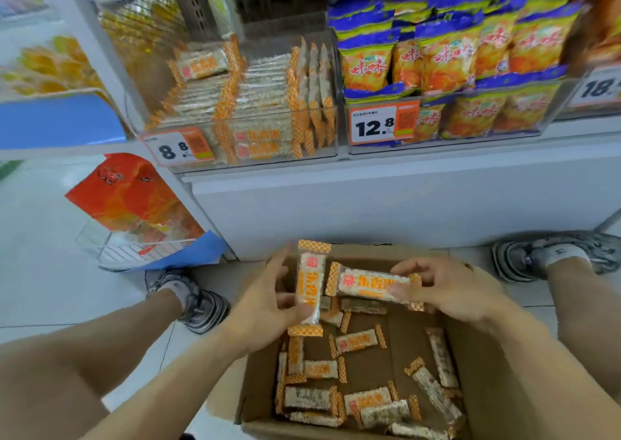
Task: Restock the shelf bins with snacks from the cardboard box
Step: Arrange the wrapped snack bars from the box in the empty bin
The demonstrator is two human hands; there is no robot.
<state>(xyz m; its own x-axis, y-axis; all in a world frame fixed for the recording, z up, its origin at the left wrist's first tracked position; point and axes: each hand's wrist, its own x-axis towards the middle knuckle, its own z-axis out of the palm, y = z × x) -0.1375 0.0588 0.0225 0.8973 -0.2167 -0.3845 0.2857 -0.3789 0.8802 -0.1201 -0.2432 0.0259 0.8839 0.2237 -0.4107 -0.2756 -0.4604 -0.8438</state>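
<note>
Box (497, 365) on floor, below shelf, between person's two shoes. Left hand (265, 301) over box's far-left corner, gripping one snack bar (309, 285) upright, thumb across its lower half. Right hand (450, 288) over box's far edge, pinching second bar (369, 285) lying sideways, its left end just beside the upright bar. Loose bars (356, 340) scattered on box bottom, mostly along left side and near edge. On shelf above box: clear bin (322, 152) with same bars stacked in rows, tag 8.8 (178, 148) on its front. Right of it, bin of blue-and-yellow snack bags (447, 59), tag 12.8 (383, 125). Red bag (131, 194) in wire rack left of box.
</note>
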